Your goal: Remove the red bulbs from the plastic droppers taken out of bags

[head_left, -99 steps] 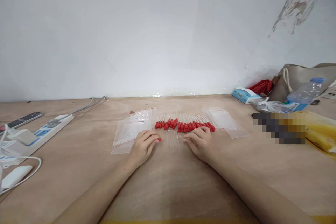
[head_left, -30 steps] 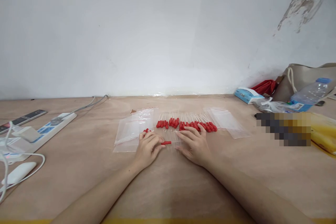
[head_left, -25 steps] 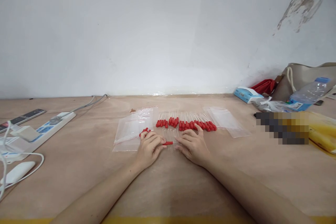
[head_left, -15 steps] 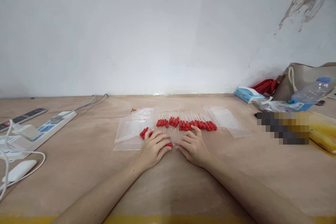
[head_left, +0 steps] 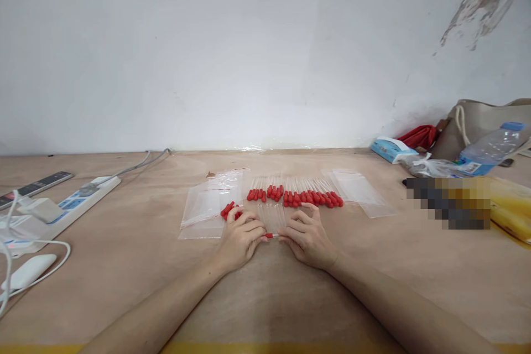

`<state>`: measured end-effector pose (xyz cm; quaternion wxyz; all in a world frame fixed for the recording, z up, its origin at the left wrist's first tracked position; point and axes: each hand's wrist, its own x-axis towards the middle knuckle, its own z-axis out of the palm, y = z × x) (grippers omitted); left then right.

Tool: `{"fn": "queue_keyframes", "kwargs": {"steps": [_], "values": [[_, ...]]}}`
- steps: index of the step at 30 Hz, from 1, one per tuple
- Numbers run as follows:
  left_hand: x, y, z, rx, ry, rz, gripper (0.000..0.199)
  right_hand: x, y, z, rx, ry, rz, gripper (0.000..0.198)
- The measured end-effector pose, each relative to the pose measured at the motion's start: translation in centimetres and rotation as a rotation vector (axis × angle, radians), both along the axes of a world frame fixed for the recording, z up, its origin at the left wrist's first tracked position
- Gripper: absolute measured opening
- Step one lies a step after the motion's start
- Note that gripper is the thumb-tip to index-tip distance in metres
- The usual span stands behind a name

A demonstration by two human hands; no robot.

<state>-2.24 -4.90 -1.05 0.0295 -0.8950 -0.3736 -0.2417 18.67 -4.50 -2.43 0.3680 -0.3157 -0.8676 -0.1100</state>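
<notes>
My left hand (head_left: 243,238) pinches a small red rubber bulb (head_left: 269,235) between thumb and fingers. From the other side my right hand (head_left: 307,238) grips a thin clear dropper tube (head_left: 275,235), whose end meets the bulb; most of it is hidden by my fingers. Just beyond both hands lie several bare clear tubes (head_left: 270,215). A small pile of loose red bulbs (head_left: 229,209) sits by my left fingertips. Farther back is a row of droppers with red bulbs (head_left: 311,197), bulbs toward me and tubes pointing to the wall.
Clear plastic bags lie left (head_left: 207,204) and right (head_left: 359,191) of the droppers. At the left are a power strip (head_left: 78,204) with cables and a remote control (head_left: 37,188). A tissue pack (head_left: 392,149), a plastic bottle (head_left: 495,146) and a yellow bag (head_left: 512,204) stand at the right.
The red bulb now meets the end of the tube between my hands; before, the two were slightly apart. My left hand has shifted a little left.
</notes>
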Motion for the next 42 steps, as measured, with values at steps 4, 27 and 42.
{"fn": "queue_keyframes", "kwargs": {"steps": [4,27,42], "values": [[0.0,0.0,-0.1,0.008,0.001,-0.007,0.021,-0.1,-0.2,0.0,0.006,0.002,-0.012,0.014],[-7.2,4.9,-0.2,-0.163,-0.49,0.533,0.033,-0.5,1.5,-0.4,-0.204,0.23,-0.27,0.016],[-7.1,4.8,-0.6,-0.046,-0.302,0.529,0.027,-1.4,0.6,-0.6,-0.246,0.073,-0.2,0.033]]}}
